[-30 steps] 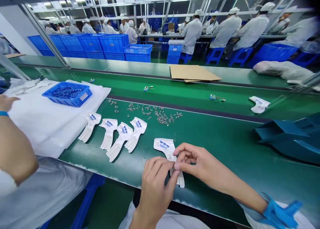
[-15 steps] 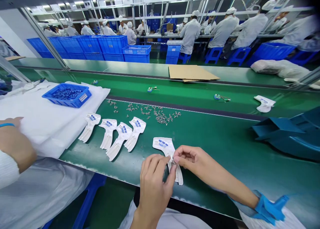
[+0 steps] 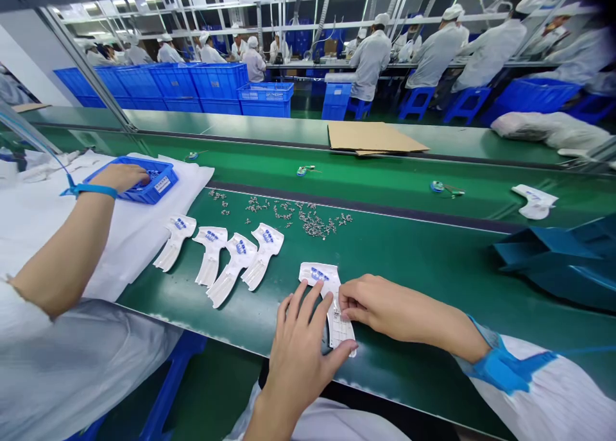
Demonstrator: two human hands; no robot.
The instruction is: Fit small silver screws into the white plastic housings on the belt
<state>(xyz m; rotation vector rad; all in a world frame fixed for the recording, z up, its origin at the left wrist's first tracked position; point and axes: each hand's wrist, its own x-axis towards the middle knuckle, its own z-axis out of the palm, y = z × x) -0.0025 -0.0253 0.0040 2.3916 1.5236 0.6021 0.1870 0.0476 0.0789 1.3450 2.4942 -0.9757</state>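
A white pistol-shaped plastic shell half (image 3: 320, 274) with blue pieces in its head lies hollow side up near the bench's front edge. My left hand (image 3: 302, 348) is spread over its left side, fingers apart, the thumb reaching across the handle's lower end. At the right edge of the handle, my right hand (image 3: 368, 303) has its fingers curled together; whatever they pinch is hidden. Small metal parts (image 3: 312, 224) are scattered on the bench beyond my hands. To the left lie several similar white shell halves (image 3: 239, 253), also with blue pieces.
At left, a co-worker's hand (image 3: 122, 176) reaches into a blue tray (image 3: 154, 194) of small blue parts on white sheeting (image 3: 52, 229). A green conveyor (image 3: 250, 165) carries small wired parts (image 3: 304, 170) and another white shell (image 3: 534, 200). A dark teal bin (image 3: 563, 255) stands at right.
My left hand has opened from a pinch and spread over the shell. My right hand has turned and curled at its edge. The co-worker's hand has moved into the blue tray. Conveyor items shifted right.
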